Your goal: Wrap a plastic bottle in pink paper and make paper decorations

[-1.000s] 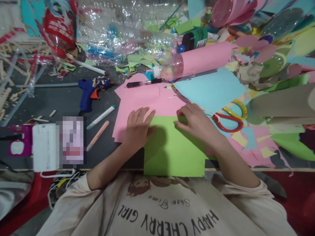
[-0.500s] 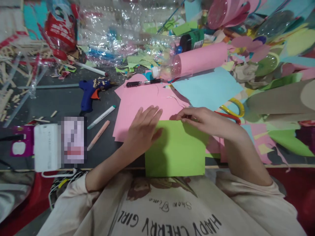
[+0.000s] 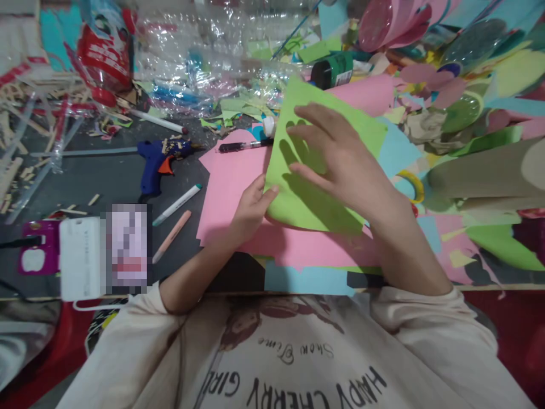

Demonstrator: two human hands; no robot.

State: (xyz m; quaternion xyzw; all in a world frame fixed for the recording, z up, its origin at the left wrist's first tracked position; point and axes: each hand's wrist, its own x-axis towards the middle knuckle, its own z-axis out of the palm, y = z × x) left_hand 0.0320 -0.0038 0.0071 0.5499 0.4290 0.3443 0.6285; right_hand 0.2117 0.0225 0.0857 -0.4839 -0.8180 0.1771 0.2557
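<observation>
Green sheet (image 3: 306,200) tilted above pink paper (image 3: 242,176). Your left hand (image 3: 249,213) pinches its left edge; your right hand (image 3: 336,156) spreads over its face, contact unclear. One-sided grip may let it buckle, or catch the pen (image 3: 242,146). Far side cluttered; more worktop (image 3: 106,177) shows left, near the glue gun (image 3: 151,162).

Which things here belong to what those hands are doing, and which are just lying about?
Seemingly in use:
green sheet
left hand, gripping its edge
right hand, spread over it

Apparently lying about:
glue gun
black pen
orange marker
red-labelled bottle
</observation>
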